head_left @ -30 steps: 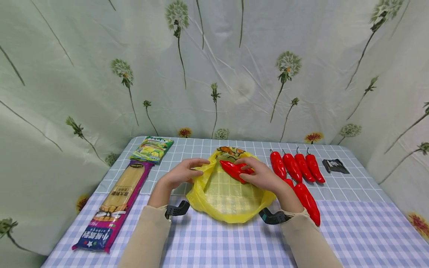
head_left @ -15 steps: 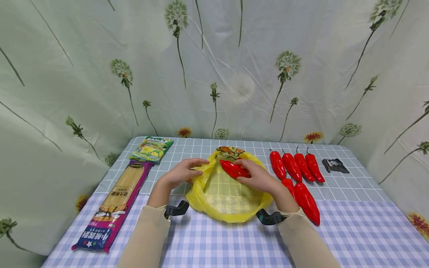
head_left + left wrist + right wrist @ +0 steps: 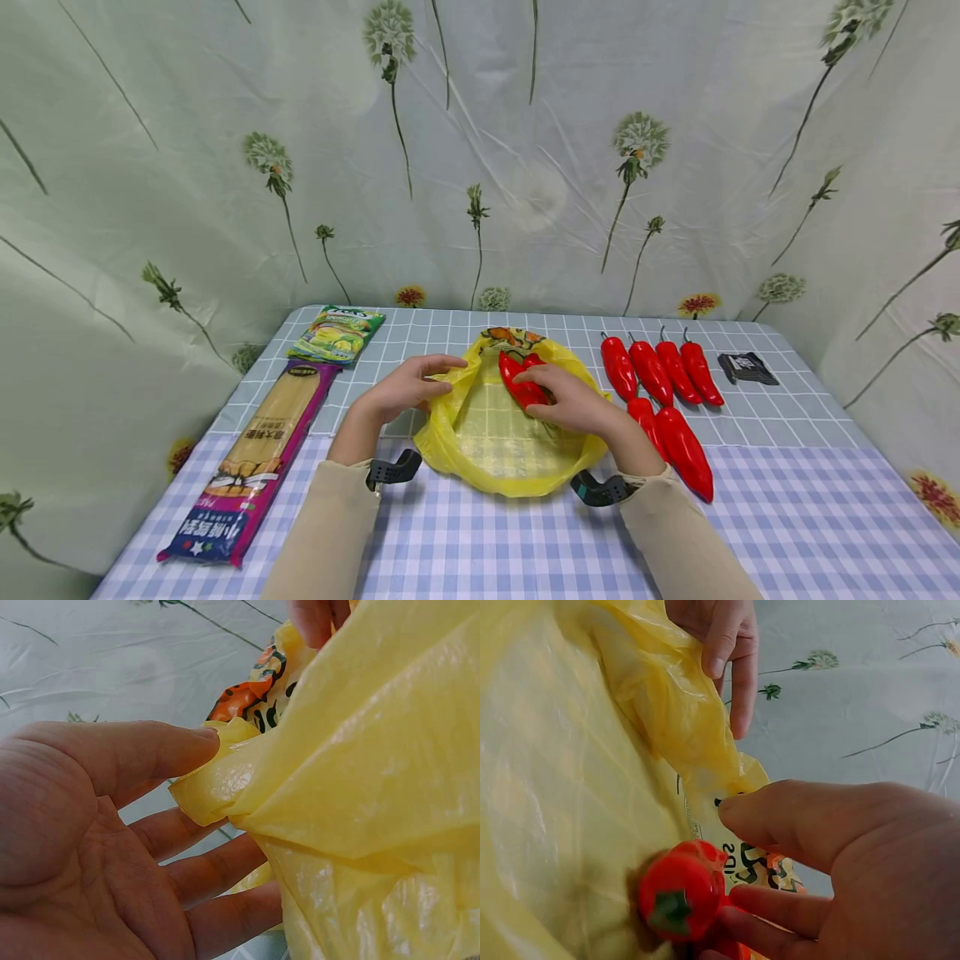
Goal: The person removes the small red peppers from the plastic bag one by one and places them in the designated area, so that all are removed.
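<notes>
A yellow plastic bag (image 3: 517, 485) lies spread with its mouth wide. Inside, towards its far side, are red peppers (image 3: 512, 375); at least two show, lying side by side and partly covered by my right hand (image 3: 577, 402). In the right wrist view one pepper (image 3: 676, 892) points its green stem end at the camera. The right fingers (image 3: 780, 907) touch the peppers' side, while the thumb stands apart from them. My left hand (image 3: 408, 387) pinches the bag's left rim, its thumb (image 3: 176, 746) on one side and the fingers behind the film.
Several more red peppers (image 3: 651, 371) lie right of the bag, beside a small black packet (image 3: 747, 368). At left are a long pack of noodles (image 3: 262, 450) and a green and yellow packet (image 3: 337, 333). A flower-print cloth (image 3: 480, 167) hangs behind the table.
My right hand has moved slightly left, and the peppers under it have turned from slanting to more upright in view. My left hand keeps its place at the bag's rim.
</notes>
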Motion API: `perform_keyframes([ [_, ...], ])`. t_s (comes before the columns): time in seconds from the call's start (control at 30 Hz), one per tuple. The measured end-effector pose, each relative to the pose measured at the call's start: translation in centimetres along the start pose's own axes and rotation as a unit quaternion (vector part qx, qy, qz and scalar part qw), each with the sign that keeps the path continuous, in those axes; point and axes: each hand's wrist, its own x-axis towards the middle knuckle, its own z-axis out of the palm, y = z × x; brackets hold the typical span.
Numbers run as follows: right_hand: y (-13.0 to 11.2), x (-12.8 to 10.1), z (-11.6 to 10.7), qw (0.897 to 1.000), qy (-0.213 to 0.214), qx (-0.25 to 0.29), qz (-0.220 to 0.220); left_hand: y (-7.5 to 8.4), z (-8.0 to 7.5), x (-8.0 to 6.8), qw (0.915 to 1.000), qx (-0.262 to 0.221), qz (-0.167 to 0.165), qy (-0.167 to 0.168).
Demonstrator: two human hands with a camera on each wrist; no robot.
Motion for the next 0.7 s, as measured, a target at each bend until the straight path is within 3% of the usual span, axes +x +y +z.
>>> perform_keyframes([
  [0.27, 0.28, -0.13, 0.64, 0.999, -0.025, 0.003, 0.028, -0.15, -0.05, 0.07, 1.0000, -0.003, 0.002, -0.003],
  [0.7, 0.03, 0.04, 1.03, 0.999, -0.036, -0.008, 0.009, 0.04, -0.04, -0.04, 1.0000, -0.001, 0.001, 0.001],
])
